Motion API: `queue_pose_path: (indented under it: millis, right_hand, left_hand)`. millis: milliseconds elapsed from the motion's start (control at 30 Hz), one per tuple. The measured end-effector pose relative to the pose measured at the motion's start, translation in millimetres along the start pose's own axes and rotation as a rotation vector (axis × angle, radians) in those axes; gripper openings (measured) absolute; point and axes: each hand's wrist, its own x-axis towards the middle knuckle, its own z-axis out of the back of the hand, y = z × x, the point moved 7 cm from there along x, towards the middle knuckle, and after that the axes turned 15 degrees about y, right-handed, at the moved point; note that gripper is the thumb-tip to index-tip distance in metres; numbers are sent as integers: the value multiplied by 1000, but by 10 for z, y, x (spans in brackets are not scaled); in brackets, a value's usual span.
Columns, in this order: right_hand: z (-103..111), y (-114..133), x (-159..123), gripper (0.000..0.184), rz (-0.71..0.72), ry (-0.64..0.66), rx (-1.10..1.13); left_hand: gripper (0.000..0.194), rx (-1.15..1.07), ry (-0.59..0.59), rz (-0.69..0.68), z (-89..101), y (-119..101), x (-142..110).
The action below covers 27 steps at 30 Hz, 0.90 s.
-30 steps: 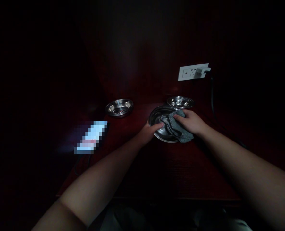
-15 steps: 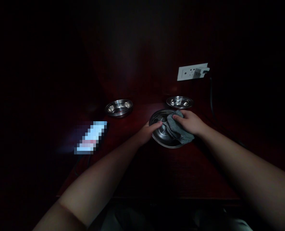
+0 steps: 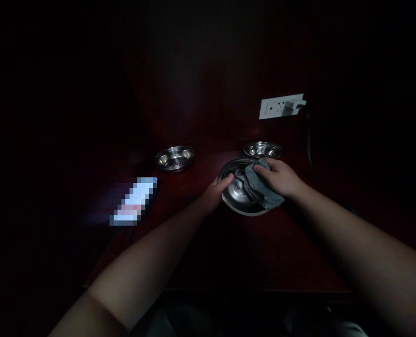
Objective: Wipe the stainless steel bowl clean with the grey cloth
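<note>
A shiny metal bowl (image 3: 238,193) is tilted toward me above the dark red table. My left hand (image 3: 217,191) grips its left rim, thumb over the inside edge and the other fingers hidden beneath. In my right hand (image 3: 280,177) is a folded grey-green cloth (image 3: 264,187), pinched under the thumb. The cloth lies over the right rim and against the inside of the bowl. Whether my right fingers also touch the bowl behind the cloth is hidden.
Stacked metal bowls (image 3: 174,159) stand at the back left. Another metal bowl (image 3: 262,149) sits just behind my right hand. A lit phone (image 3: 135,201) with a cable lies at the left. On the back wall is a white socket (image 3: 281,106) with a plugged-in charger and dark cord.
The cloth has shifted slightly within the bowl, and more of the bowl's shiny bottom shows. Both hands keep their grip in nearly the same place.
</note>
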Motion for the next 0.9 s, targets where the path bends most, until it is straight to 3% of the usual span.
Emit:
queue_pose_path:
  millis: [167,400,900]
  right_hand:
    - [60,-106,26,30,-32,-110,69]
    - [-52,-157,69,30,-9,2,133]
    - [-58,-78,27,26,-42,23,113]
  left_hand:
    - [64,36,-25,-76,35,-61,-1]
    - [62,149,18,-99,-36,-139,-5]
    - [51,65,15,-23,-40,-66,-4]
